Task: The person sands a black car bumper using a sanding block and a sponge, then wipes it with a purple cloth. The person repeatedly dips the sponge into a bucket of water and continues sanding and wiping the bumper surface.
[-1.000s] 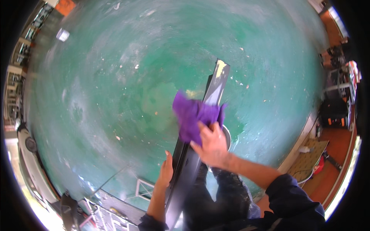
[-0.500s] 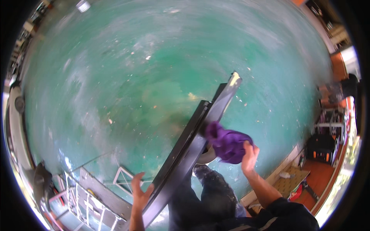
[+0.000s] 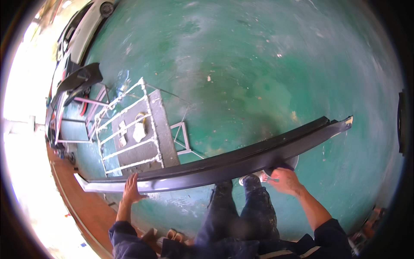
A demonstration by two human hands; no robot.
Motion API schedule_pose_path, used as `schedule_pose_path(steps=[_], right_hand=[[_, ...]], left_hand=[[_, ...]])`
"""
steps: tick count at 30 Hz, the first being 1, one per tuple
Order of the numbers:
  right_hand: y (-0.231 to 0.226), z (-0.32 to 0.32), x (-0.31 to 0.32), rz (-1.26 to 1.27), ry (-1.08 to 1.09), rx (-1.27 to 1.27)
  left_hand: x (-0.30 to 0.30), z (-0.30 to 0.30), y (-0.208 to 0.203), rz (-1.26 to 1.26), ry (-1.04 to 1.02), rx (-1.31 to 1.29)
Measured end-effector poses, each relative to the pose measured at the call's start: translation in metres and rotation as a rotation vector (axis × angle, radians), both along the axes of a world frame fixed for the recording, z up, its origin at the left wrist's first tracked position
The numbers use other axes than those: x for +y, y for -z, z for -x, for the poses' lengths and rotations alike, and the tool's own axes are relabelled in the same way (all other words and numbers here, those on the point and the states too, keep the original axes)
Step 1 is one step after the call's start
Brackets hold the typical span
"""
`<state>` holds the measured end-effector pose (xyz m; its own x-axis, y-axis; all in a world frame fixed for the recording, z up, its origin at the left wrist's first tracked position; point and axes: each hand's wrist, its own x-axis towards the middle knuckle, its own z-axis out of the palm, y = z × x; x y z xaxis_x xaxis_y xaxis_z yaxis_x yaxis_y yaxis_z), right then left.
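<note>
A long, dark grey car trim panel, like a side skirt, stretches across in front of my legs, slightly curved, with a pale left tip. My left hand rests on the near side of its left part, fingers stretched out and thumb apart. Toward the right part, my right hand presses a purple cloth against the near, lower side of the panel. Most of the cloth is hidden by the hand and shadow. Something pale and round shows just under the panel there.
A white-wrapped wire rack stands at the left over a grey board. Beyond are a pink metal stand with a black car part and a white car. Shoes lie behind my legs, on the green floor.
My view has turned to the left, so the panel now lies nearly crosswise. The cloth, held loose and off the panel before, is now against it. My left hand has flattened onto the panel.
</note>
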<state>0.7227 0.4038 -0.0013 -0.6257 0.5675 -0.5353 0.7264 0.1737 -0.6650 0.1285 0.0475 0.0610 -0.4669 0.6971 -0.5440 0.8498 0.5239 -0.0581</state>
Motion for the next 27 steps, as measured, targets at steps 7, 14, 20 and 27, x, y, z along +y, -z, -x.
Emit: schedule_pose_path(steps=[7,14,20,27], right_hand=[[-0.046,0.185,0.007,-0.543,-0.635,0.191],[-0.052,0.224,0.013,-0.350,-0.781,-0.261],[-0.249,0.183,-0.074,-0.785,-0.748,-0.146],[-0.451,0.245,-0.072,-1.556,-0.678,0.189]], left_hand=[[-0.012,0.080,0.038,0.071,0.196,-0.096],[0.010,0.063,0.007,-0.037,0.297,-0.166],[-0.101,0.002,-0.105,-0.487,0.248,-0.142],[-0.117,0.029,-0.283,-0.962,0.269,0.367]])
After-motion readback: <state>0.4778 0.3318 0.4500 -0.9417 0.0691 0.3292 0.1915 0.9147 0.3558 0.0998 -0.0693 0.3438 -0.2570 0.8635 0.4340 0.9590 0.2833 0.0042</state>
